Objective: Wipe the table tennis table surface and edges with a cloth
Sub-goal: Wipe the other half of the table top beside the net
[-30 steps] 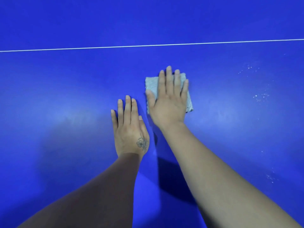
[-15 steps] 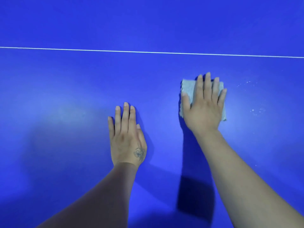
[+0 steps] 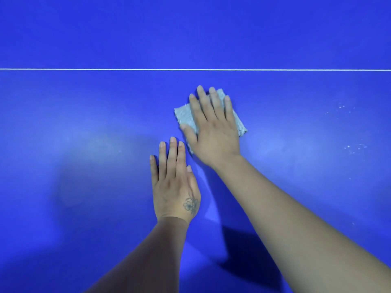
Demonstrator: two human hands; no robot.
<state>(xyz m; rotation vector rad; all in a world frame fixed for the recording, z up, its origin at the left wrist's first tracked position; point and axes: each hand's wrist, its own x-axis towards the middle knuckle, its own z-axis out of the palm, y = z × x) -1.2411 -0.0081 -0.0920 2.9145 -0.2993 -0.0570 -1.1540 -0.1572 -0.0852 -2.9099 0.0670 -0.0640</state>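
Observation:
The blue table tennis table [image 3: 84, 115] fills the whole view. A folded pale grey cloth [image 3: 184, 115] lies on it near the middle, turned slightly askew. My right hand [image 3: 213, 132] presses flat on the cloth with straight fingers and covers most of it. My left hand [image 3: 174, 182] rests flat on the bare table just below and left of the cloth, its fingers straight and close together.
A thin white line [image 3: 84, 69] runs across the table above the hands. White specks [image 3: 355, 148] dot the surface at the right, more of them higher up [image 3: 340, 107]. No table edge is in view.
My right hand has slid the cloth back to the left, close to my left hand, and the cloth has turned a little. The left hand has stayed put.

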